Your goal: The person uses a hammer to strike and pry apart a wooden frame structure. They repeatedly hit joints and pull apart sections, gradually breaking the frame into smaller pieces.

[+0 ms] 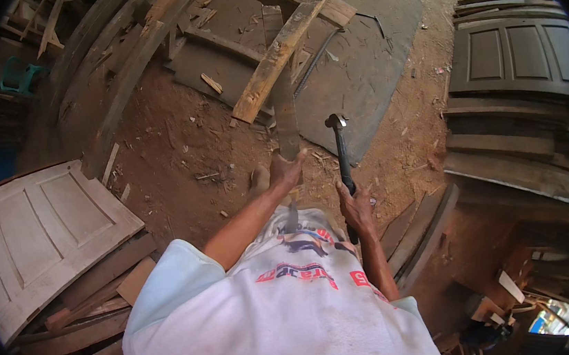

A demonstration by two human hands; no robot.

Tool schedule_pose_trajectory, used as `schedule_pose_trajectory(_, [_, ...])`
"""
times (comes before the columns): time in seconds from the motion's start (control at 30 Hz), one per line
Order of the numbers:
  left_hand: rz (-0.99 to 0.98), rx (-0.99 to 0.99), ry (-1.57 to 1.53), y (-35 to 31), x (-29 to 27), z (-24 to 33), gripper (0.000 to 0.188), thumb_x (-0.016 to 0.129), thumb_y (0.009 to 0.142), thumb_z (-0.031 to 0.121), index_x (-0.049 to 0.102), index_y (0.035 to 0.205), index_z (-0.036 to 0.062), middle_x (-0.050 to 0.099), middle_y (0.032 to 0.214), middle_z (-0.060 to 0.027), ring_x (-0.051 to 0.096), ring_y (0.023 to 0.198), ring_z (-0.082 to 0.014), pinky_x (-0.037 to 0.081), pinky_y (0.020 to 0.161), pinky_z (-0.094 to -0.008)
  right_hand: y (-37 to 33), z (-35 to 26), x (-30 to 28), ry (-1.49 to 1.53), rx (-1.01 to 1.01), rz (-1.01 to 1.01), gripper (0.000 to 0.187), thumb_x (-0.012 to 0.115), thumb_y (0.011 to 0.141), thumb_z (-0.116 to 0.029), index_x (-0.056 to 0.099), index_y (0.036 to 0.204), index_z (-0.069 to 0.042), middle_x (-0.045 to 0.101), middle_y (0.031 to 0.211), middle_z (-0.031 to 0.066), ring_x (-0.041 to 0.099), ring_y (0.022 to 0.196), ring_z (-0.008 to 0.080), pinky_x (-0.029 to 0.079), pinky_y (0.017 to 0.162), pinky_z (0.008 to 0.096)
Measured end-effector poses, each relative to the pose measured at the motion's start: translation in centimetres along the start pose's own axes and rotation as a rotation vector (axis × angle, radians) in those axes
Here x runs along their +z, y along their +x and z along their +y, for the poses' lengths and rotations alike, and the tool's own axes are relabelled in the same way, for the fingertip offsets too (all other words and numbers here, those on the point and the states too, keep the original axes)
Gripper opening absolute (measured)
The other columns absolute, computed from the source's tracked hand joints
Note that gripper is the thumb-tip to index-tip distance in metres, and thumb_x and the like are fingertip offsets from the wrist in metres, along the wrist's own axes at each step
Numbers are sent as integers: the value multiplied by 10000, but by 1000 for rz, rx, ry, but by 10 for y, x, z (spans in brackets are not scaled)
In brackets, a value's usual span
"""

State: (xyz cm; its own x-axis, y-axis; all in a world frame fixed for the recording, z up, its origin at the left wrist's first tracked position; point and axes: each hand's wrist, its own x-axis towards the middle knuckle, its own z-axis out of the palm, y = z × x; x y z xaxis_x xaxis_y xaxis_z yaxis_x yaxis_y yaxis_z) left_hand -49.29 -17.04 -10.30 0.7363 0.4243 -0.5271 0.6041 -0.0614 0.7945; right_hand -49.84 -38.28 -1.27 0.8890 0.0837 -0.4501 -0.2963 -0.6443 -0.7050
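My left hand (286, 170) is closed around the near end of a long, narrow, dark wooden plank (284, 111). The plank runs straight away from me and passes under a thicker, lighter wooden beam (291, 41) that slants across it. To its right, my right hand (358, 210) is wrapped around the black handle of a hammer (343, 154). The hammer's metal head points away from me, above the ground and apart from the plank.
A dark flat sheet (366, 93) lies on the dirt floor (170, 141) under the beams. A pale panelled door (33, 231) leans over stacked boards at left. Another panelled door (518, 59) rests on piled planks at right. Loose boards (418, 233) lie by my right arm.
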Motion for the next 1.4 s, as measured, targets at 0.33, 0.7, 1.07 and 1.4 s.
schedule_pose_trajectory(0.33, [-583, 140, 238, 1, 6, 80, 654, 726, 910, 472, 558, 1333, 3, 672, 1158, -186, 687, 1041, -248, 557, 866, -373, 60, -85, -28, 2, -95, -38, 355, 658, 994, -314, 624, 1063, 33, 567, 712, 100, 524, 656, 172, 460, 611, 360])
schedule_pose_trajectory(0.7, [38, 184, 652, 92, -128, 115, 776, 818, 792, 370, 446, 1359, -8, 706, 1072, -229, 706, 1008, -405, 552, 892, -510, 105, -61, -3, -92, -346, -196, 480, 618, 1011, -446, 597, 1091, 27, 604, 795, 126, 589, 754, 226, 488, 694, 428])
schedule_pose_trajectory(1.07, [80, 136, 605, 100, -123, 106, 706, 805, 795, 335, 501, 1318, -30, 680, 1194, -273, 673, 1131, -399, 538, 946, -471, 97, -210, -114, 419, -949, -248, 429, 559, 1054, -441, 542, 1080, -13, 586, 745, 47, 549, 591, 89, 459, 515, 257])
schedule_pose_trajectory(1.4, [-102, 135, 414, 100, -123, 112, 725, 828, 764, 343, 527, 1308, -30, 684, 1162, -267, 681, 1073, -381, 541, 935, -464, 205, -51, -57, -552, -473, -386, 461, 569, 1044, -389, 593, 980, 67, 627, 771, 315, 645, 706, 466, 494, 638, 510])
